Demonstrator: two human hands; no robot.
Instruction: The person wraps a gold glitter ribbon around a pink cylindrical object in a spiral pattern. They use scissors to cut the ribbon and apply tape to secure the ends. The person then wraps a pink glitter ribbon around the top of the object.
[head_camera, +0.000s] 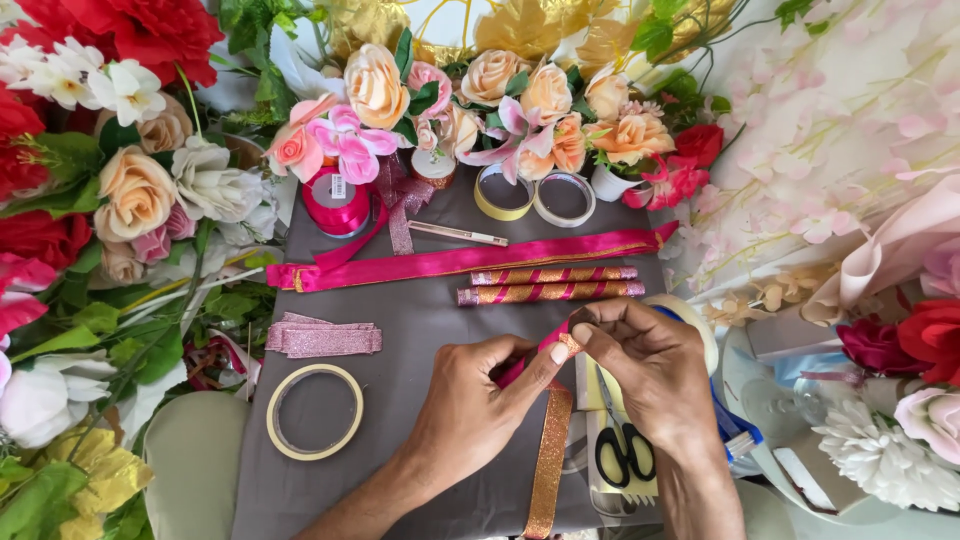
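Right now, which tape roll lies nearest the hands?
The cream tape roll lying alone on the grey cloth beside the left hand; the other two rolls sit by the flowers.

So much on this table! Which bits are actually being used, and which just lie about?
In use:
left hand
right hand
gold glitter ribbon
pink ribbon piece

Lying about:
scissors
tape roll
two wrapped sticks
pink ribbon spool
artificial flowers

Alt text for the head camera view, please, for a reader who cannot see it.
Two bare hands, left hand and right hand, pinch a gold glitter ribbon against a pink stick over a grey table. Scissors, a tape roll and two wrapped sticks lie nearby, ringed by artificial flowers.
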